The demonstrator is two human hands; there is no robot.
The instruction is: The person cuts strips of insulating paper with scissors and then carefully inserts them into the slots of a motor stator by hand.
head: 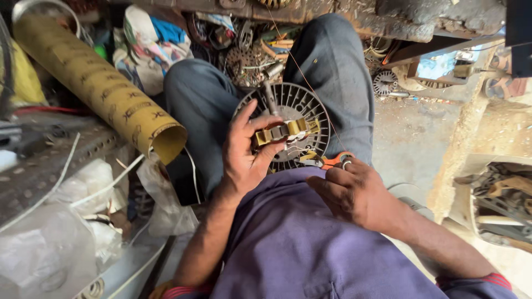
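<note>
Head view only. Left hand is wrapped round a brass-coloured slotted metal block, thumb on top and fingers curled under, clamping it against the round dark fan-like motor part. That part sits at 12 o'clock from the hand, propped on the lap between the knees, probably so the ribbed disc stays steady and faces up. A grey shaft sticks up from its centre.

Right hand, at 4 o'clock from the disc, has fingers bunched together, ring on one finger; it seems to pinch a thin copper wire that runs taut toward 12 o'clock, but the exact pinch is hidden behind the knuckles. Orange-handled tool lies just beside that hand, touching the disc's lower rim, handy for reach.

Materials: disc is dull dark metal or plastic with radial ribs; block is shiny, layered. At 10 o'clock a rolled tan sandpaper tube, rough and printed. Crumpled clear plastic bags at 8 o'clock. Dusty concrete floor at 3 o'clock.
</note>
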